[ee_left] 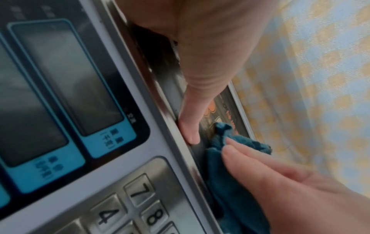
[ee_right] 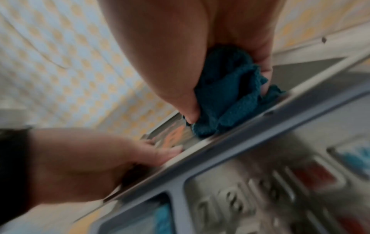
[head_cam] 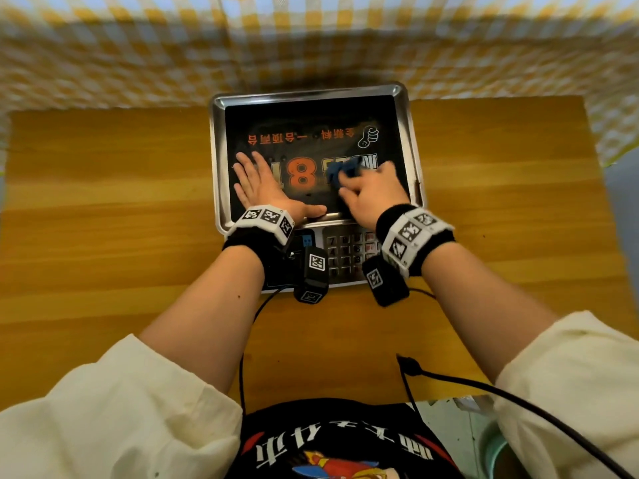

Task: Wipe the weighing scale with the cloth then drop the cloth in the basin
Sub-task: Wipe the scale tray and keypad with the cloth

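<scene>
Left hand (head_cam: 261, 185) lies flat, fingers spread, steadying the weighing scale (head_cam: 410, 146), while the right hand (head_cam: 371, 192) bunches the blue cloth (head_cam: 342, 172) to scrub its platform.

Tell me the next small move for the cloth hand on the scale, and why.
Probably sweep the right hand and its bunched blue cloth leftward across the scale tray: the cloth covers only the right side, while the left hand lies flat, steadying it.

Left hand (head_cam: 260, 184) flat; right hand (head_cam: 371, 193) curled, gripping.
</scene>
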